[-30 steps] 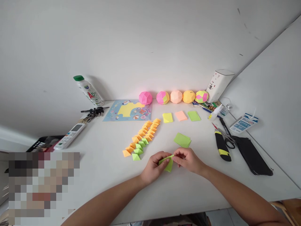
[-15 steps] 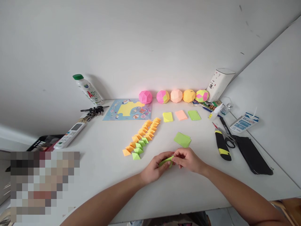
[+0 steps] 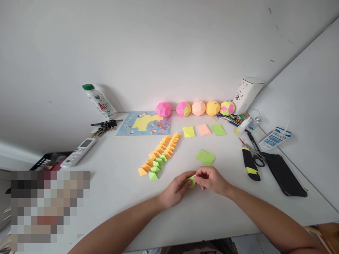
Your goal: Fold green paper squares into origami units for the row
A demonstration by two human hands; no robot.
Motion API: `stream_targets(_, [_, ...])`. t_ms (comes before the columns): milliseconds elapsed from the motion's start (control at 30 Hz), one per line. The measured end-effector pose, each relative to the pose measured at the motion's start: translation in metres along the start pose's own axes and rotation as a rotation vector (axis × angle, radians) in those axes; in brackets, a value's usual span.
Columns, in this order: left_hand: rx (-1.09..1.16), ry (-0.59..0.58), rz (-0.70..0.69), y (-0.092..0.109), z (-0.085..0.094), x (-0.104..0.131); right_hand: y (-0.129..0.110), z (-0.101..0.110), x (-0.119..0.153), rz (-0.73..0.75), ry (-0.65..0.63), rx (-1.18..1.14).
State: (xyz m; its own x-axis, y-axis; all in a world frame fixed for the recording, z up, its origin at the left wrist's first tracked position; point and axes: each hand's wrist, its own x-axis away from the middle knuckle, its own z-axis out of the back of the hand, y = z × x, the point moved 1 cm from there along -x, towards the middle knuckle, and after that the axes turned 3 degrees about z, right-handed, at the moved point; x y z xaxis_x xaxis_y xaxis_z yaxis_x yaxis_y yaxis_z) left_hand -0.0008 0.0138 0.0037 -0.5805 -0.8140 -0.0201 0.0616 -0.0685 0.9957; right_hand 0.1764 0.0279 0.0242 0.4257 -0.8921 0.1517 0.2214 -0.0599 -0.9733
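Note:
Between my two hands is a small piece of green paper, partly folded and largely covered by fingers. My left hand pinches it from the left, the thumb lying over its face. My right hand grips its right edge between thumb and forefinger. Just beyond the hands lie a few loose green paper sheets. Left of them, folded green paper units stand in a row, beside rows of folded orange paper units.
Yellow, peach and green paper stacks lie behind. Several paper balls line the wall. At right are a utility knife, scissors and a black pouch; at left, a remote control and a bottle.
The green paper in my hands has turned or bent, and a different face of it shows under the left thumb. Both hands stay in nearly the same place.

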Motion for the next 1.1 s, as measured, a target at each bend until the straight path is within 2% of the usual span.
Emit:
stream_targets(667, [-0.042,0.048,-0.027,-0.0026,0.0008,-0.0009,0.0081,0.0012,-0.0035,-0.014,-0.024,-0.042])
stream_targets(1100, [0.007,0.060,0.028,-0.0021,0.0031,-0.0015,0.0028,0.0008,-0.0029,-0.012,-0.028,-0.081])
